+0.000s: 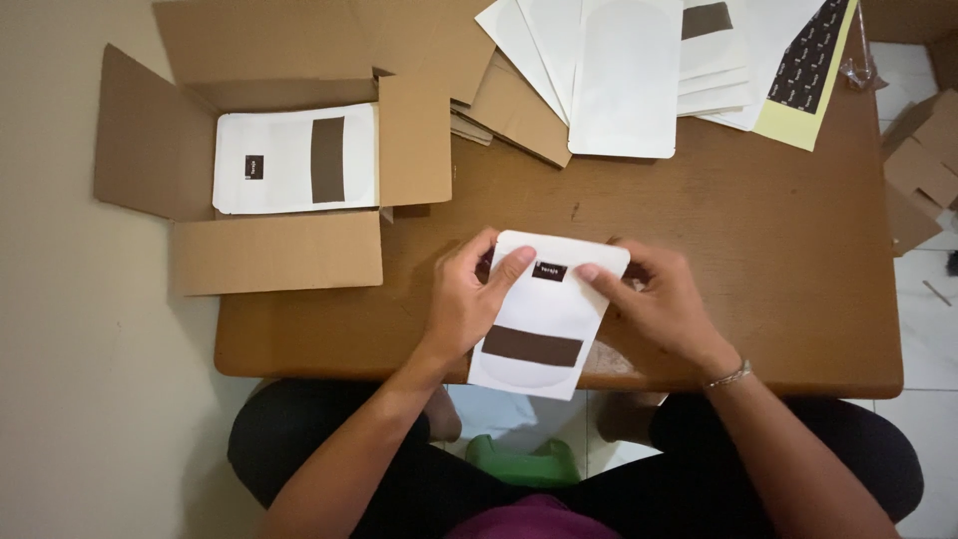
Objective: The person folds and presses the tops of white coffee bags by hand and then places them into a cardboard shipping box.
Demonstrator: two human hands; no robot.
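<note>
Both hands close on a white flat paper pouch with a dark brown band and a small black label [544, 314], held just above the near edge of the brown wooden desk [718, 230]. The left hand [464, 304] grips the pouch's left edge with its thumb lying across the front toward the label, while the right hand [649, 299] pinches the upper right corner, one fingertip touching just beside the label. To do this well, it seems best to keep the pouch flat and taut between the two grips and press the label from its middle outward, so that it sits square with no bubble or lifted corner. Farther left, an open brown cardboard box [269, 250] overhangs the desk's left edge and holds a matching white pouch [289, 160] lying flat inside. At the far edge lies a fanned stack of white pouches [624, 90], and beside it a yellow-backed sheet of black labels [813, 60].
</note>
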